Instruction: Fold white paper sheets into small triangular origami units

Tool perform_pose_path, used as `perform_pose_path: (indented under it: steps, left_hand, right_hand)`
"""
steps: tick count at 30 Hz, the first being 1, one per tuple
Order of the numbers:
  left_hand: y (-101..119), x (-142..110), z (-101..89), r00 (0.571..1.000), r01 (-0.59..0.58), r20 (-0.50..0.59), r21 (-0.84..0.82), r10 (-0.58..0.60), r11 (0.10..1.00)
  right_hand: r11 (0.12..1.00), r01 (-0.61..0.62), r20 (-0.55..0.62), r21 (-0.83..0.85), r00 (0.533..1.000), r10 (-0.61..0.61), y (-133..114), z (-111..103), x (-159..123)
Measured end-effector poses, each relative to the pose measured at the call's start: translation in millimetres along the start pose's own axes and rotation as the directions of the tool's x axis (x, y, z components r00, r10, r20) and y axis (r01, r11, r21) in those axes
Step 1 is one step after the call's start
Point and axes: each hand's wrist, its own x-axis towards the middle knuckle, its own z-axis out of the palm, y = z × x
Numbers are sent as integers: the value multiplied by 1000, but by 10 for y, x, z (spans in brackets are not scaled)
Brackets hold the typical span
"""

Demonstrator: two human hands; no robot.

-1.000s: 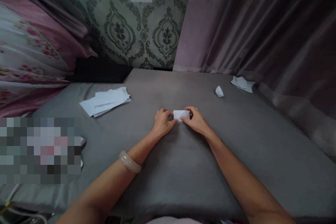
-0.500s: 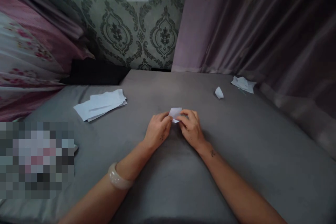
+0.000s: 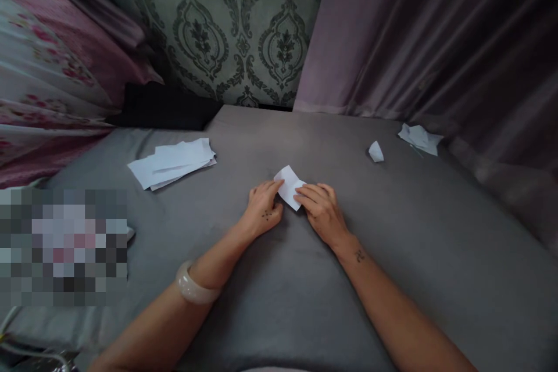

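A small folded white paper (image 3: 288, 184) lies on the grey cloth surface (image 3: 305, 302) in the middle of the view, turned at an angle. My left hand (image 3: 262, 214) has its fingers curled and presses the paper's left edge. My right hand (image 3: 321, 213) lies with fingers together on the paper's lower right corner. A pale bangle (image 3: 192, 290) sits on my left wrist.
A loose stack of white sheets (image 3: 172, 161) lies at the left back. A small folded paper piece (image 3: 375, 151) and a crumpled white paper (image 3: 421, 138) lie at the right back by the purple curtain (image 3: 436, 40). A blurred patch covers the lower left.
The paper lay flat and square between both hands a second ago; it has been turned to sit diagonally, and both hands have shifted to its lower edges.
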Motion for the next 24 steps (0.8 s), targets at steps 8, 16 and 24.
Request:
perform_pose_path:
  steps: [8,16,24]
  left_hand:
    - [12,-67,-38,998,-48,47,327,35,944]
    - [148,-97,-117,970,-211,178,274,166,938]
    - [145,-112,-17,999,-17,-35,66,20,998]
  right_hand:
    - [1000,25,101,-5,995,-24,7,64,-41]
    - [984,-113,104,141,990,99,14,61,-72]
    - [915,-319,61,249,948,314,-24,86,35]
